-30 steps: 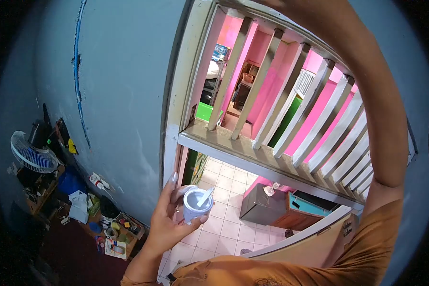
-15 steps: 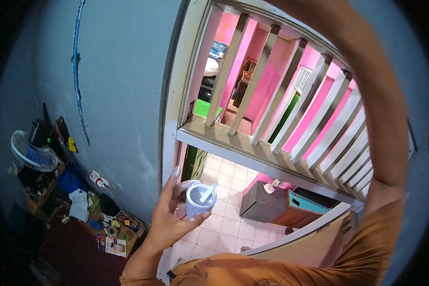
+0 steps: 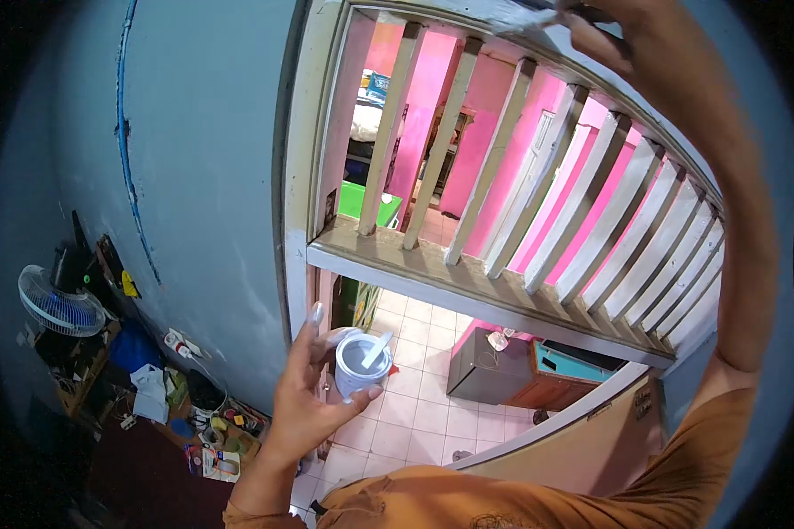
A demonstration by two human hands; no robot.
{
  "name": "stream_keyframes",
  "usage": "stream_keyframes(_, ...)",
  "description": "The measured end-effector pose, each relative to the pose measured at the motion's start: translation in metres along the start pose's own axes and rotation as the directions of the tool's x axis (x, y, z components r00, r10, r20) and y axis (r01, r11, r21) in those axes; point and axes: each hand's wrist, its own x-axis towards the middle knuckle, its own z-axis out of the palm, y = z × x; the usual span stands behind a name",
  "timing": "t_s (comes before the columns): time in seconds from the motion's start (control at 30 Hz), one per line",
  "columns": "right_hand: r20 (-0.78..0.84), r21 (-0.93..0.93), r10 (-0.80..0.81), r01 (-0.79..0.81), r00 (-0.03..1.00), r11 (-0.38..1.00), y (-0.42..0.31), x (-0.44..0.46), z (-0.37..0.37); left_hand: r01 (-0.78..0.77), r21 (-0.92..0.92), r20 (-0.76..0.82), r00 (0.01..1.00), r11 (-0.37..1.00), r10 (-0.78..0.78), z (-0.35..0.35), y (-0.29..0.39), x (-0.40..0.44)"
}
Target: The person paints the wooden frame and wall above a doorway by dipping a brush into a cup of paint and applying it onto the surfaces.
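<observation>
Blue-gray wall [image 3: 203, 159] framed wooden slats [image 3: 441, 145].
Left hand [image 3: 304, 406] curled round a plastic cup [image 3: 351, 381]; right hand [image 3: 631, 28] pinched a brush-like tool [image 3: 538, 19].

A fan [image 3: 61, 301] stands left, near a blue wall [image 3: 207, 167] with a cable [image 3: 123, 132].

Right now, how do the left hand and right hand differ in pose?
The left hand is held low, while the right hand is raised near the top of the slats. The left's fingers curl around a cup; the right's hold a tool, partly cut off by the view. Both are bare and holding something.
</observation>
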Motion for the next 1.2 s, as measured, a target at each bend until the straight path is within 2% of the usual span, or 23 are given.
stream_keyframes(0.03,-0.017,-0.04,0.017,-0.017,1.0,0.999,-0.002,-0.004,-0.005,-0.036,0.031,0.049,0.998,0.999,0.034,0.0,0.001,0.001)
stream_keyframes(0.13,-0.077,-0.007,0.036,-0.036,0.996,0.999,0.003,-0.003,-0.009,-0.016,0.017,0.062,0.998,1.0,0.015,0.005,0.006,0.002)
stream_keyframes(0.17,-0.139,0.022,-0.102,0.106,0.985,0.994,0.005,0.004,-0.009,-0.014,0.02,0.066,0.998,1.0,0.013,0.007,0.007,0.002)
stream_keyframes(0.27,-0.391,0.074,-0.296,0.35,0.872,0.934,-0.007,0.032,0.01,0.037,-0.045,0.009,0.999,0.998,-0.037,0.015,0.007,0.002)
stream_keyframes(0.37,-0.226,0.261,-0.215,0.272,0.95,0.926,-0.016,0.043,0.018,0.032,-0.047,0.017,0.999,0.998,-0.031,0.016,0.004,0.002)
stream_keyframes(0.43,0.045,0.259,-0.088,0.074,0.995,0.963,-0.012,0.052,0.024,0.008,-0.045,0.001,1.0,0.999,-0.008,0.016,0.002,0.003)
stream_keyframes(0.47,0.048,0.26,-0.098,0.082,0.994,0.962,-0.009,0.044,0.025,0.012,-0.052,-0.005,1.0,0.999,-0.012,0.015,0.0,0.004)
stream_keyframes(0.5,-0.038,0.221,-0.117,0.123,0.992,0.967,-0.002,0.024,0.024,0.013,-0.062,-0.009,1.0,0.998,-0.014,0.014,0.0,0.005)
stream_keyframes(0.57,0.068,0.353,-0.005,-0.019,0.998,0.935,-0.003,-0.004,-0.003,0.008,-0.033,-0.02,1.0,0.999,-0.009,0.011,-0.003,0.009)
stream_keyframes(0.6,0.183,0.435,0.035,-0.113,0.982,0.893,0.009,-0.016,-0.006,0.032,-0.034,-0.025,0.999,0.999,-0.033,0.011,-0.002,0.011)
stream_keyframes(0.63,0.296,0.493,0.076,-0.22,0.952,0.842,0.021,-0.027,-0.01,-0.016,0.004,0.008,1.0,1.0,0.016,0.011,-0.001,0.014)
stream_keyframes(0.67,0.026,0.432,-0.094,0.073,0.995,0.899,0.062,-0.059,0.015,-0.062,0.041,0.04,0.997,0.997,0.06,0.009,-0.001,0.016)
stream_keyframes(0.73,-0.225,0.334,-0.28,0.344,0.933,0.877,0.058,-0.082,0.043,-0.051,0.052,0.028,0.998,0.997,0.049,0.009,-0.001,0.018)
stream_keyframes(0.77,-0.107,0.669,0.031,0.049,0.994,0.741,0.024,-0.09,0.039,-0.075,0.059,0.033,0.997,0.995,0.073,0.011,-0.002,0.02)
stream_keyframes(0.8,0.125,0.868,0.282,-0.243,0.951,0.433,-0.01,-0.1,0.03,-0.099,0.066,0.04,0.995,0.993,0.097,0.013,-0.002,0.021)
stream_keyframes(0.9,0.246,0.896,-0.024,-0.218,0.969,0.386,-0.018,-0.12,0.025,-0.113,0.07,0.041,0.993,0.991,0.11,0.015,-0.011,0.019)
stream_keyframes(0.97,0.114,0.917,-0.198,-0.026,0.974,0.399,-0.044,-0.121,0.046,-0.107,0.067,0.044,0.994,0.992,0.104,0.017,-0.013,0.017)
stream_keyframes(1.07,0.204,0.921,-0.298,-0.079,0.932,0.381,-0.065,-0.116,0.058,-0.066,-0.007,0.039,0.997,0.998,0.066,0.019,-0.013,0.013)
stream_keyframes(1.1,0.126,0.936,-0.322,-0.005,0.938,0.353,-0.072,-0.117,0.069,-0.075,-0.017,0.057,0.995,0.997,0.076,0.018,-0.015,0.012)
stream_keyframes(1.17,0.094,0.953,-0.325,0.01,0.941,0.304,-0.082,-0.121,0.079,-0.077,-0.024,0.065,0.995,0.997,0.079,0.016,-0.018,0.01)
stream_keyframes(1.2,0.078,0.96,-0.326,0.017,0.942,0.279,-0.088,-0.122,0.084,-0.119,0.043,0.08,0.99,0.992,0.116,0.014,-0.02,0.009)
